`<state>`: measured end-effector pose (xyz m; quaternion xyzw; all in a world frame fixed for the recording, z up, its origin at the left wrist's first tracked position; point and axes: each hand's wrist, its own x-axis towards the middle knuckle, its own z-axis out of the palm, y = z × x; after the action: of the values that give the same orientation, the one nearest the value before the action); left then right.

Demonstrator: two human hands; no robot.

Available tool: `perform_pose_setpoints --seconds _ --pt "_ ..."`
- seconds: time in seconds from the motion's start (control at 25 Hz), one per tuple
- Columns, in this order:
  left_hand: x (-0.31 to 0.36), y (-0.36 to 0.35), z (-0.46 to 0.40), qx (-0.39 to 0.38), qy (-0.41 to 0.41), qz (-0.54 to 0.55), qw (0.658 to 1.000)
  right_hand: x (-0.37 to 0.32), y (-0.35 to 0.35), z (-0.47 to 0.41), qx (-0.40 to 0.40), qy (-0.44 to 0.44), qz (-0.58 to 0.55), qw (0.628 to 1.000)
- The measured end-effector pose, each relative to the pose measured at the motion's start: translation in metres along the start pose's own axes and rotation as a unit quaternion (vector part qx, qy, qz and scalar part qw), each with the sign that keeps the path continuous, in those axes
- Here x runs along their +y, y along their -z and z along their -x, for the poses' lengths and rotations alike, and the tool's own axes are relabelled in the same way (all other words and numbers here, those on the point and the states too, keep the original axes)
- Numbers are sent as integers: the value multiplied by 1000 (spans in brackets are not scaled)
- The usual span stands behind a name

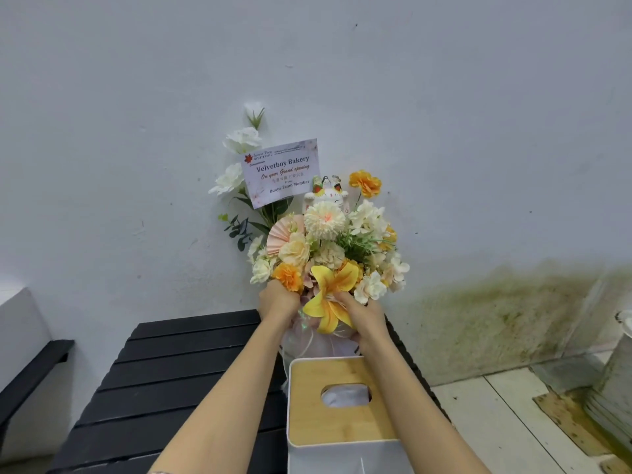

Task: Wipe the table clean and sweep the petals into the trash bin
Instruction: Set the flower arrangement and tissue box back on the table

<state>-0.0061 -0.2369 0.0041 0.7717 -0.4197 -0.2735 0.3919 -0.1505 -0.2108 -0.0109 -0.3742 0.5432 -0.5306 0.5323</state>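
A flower arrangement (pixel 328 248) of white, cream and orange blooms stands at the far edge of a black slatted table (pixel 178 378), against the wall. Both my hands are at its base. My left hand (pixel 277 300) grips it under an orange bloom. My right hand (pixel 364 318) holds the other side, beside a yellow lily (pixel 330 295). A sheer pale wrap (pixel 318 343) covers the base below my hands. No loose petals or trash bin are visible.
A white tissue box with a wooden lid (pixel 342 401) sits on the table in front of me, between my forearms. A greeting card (pixel 281 172) and a cat figurine (pixel 326 195) stand in the arrangement. A black bench (pixel 30 374) is at left, a stained grey container (pixel 615 378) at right.
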Motion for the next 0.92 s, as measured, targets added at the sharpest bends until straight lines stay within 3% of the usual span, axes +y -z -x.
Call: perform_pose_setpoints --seconds 0.16,0.36,0.52,0.68,0.92 --pt "-8 -1 -7 -27 5 10 1000 8 0 0 6 -3 45 999" --pt "-6 0 8 -100 25 202 974 5 1 -6 -5 -12 27 1000" --pt "-10 -1 20 -108 32 268 957 10 -4 -13 47 -4 9 999" --pt "-12 1 23 -102 44 253 961 17 -4 -22 103 2 -16 995" --pt "-4 2 2 -104 -40 108 988 18 -7 -28 67 -42 -105 991"
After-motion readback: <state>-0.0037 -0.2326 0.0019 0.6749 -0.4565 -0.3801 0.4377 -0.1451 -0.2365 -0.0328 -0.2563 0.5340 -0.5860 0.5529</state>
